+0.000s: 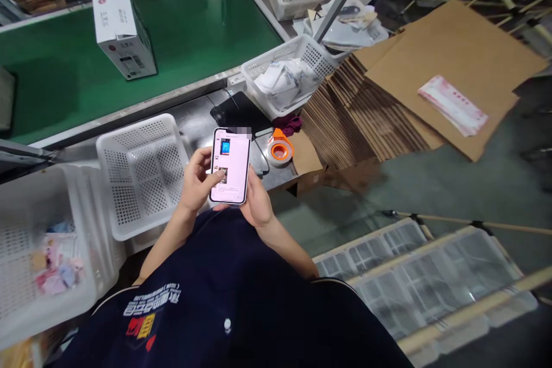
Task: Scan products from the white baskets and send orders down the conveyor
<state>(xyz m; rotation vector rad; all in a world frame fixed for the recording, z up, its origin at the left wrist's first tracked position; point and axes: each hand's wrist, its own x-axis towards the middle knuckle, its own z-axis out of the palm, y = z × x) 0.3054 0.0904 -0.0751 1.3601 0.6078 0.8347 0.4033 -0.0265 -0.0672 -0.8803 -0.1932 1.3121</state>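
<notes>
A smartphone (235,169) with a lit, pinkish-white screen is held upright between both hands in front of my chest. My left hand (197,180) wraps its left side, and the thumb rests on a small picture low on the screen. Along the right edge and bottom corner, my right hand (257,198) grips the phone. Just beyond the phone, a dark flat device (241,112) with a cable lies on the metal table. To the right of the hands sits an orange tape dispenser (280,150) with a roll in it.
A green conveyor belt (194,29) runs across the back, carrying a white carton (125,34). White baskets (144,169) stand at the left; another basket (282,77) holds plastic packets. Flattened cardboard (440,57) is stacked at the right, above racks of clear bins (426,282).
</notes>
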